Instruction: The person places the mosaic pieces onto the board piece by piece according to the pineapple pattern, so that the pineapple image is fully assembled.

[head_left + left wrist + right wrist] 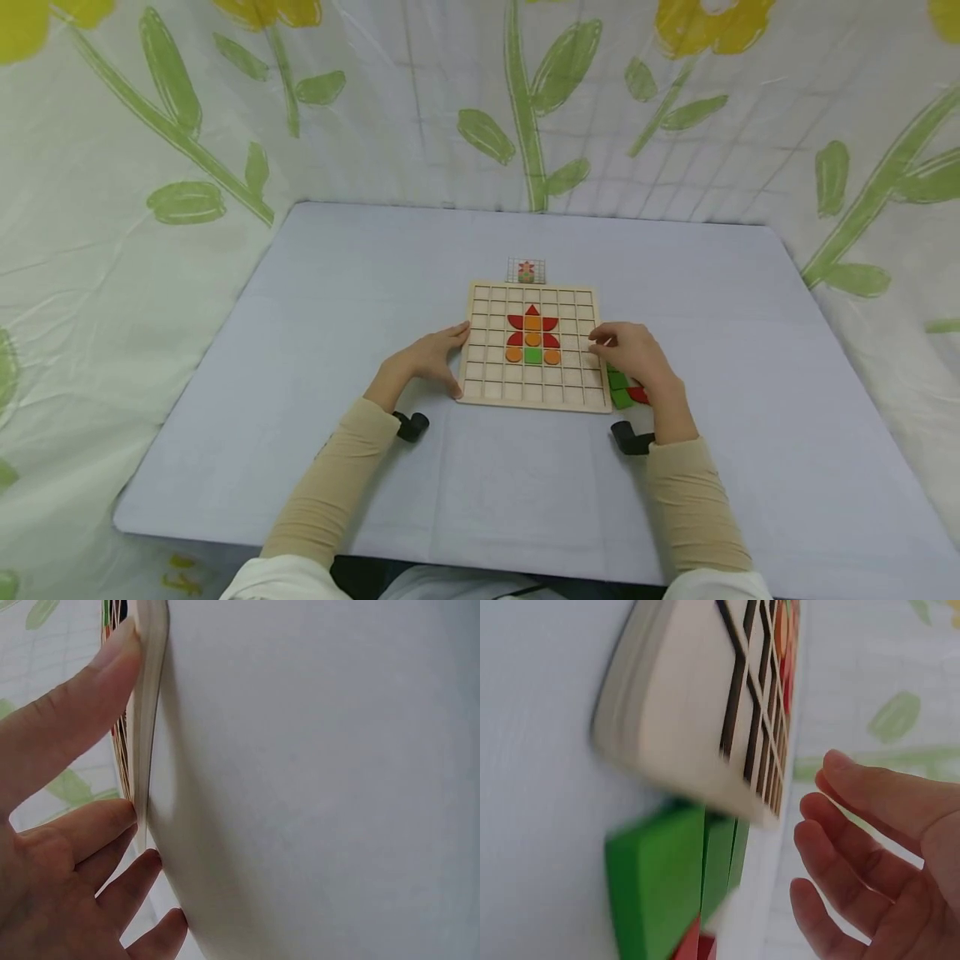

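One left hand (429,357), thumb and fingers spread wide, touched the nine o'clock edge of a gridded wooden board (493,375) on a pale table (352,292). At three o'clock, the right hand (633,354) curved its fingers loosely, apparently holding nothing, while green blocks (622,398) lay at four o'clock.

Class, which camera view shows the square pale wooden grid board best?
The head view: it shows the square pale wooden grid board from above, with all four corners. The left wrist view shows mainly its edge, side-on; the right wrist view shows one corner up close, with grid lines at a steep slant.
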{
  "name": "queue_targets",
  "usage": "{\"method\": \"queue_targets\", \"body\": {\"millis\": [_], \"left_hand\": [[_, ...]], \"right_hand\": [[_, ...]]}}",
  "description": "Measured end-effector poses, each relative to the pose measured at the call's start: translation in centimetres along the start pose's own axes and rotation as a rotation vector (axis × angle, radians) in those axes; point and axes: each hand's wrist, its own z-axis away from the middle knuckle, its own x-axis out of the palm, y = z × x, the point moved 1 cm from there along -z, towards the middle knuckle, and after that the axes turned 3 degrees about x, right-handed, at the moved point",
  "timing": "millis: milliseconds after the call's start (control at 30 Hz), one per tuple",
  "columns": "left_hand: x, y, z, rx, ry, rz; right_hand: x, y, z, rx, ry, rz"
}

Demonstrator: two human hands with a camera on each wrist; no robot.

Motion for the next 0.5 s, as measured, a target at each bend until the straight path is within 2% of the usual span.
{"method": "queue_targets", "body": {"millis": [233,500], "left_hand": [[0.0,-0.1,0.2,0.002,-0.001,0.006],[0.0,-0.2,0.0,0.014,0.007,0.015]], "right_hand": [[-1.1,2.2,1.3,0.095,-0.031,-0.038],[-1.0,3.2,1.4,0.159,-0.082,-0.054]]}}
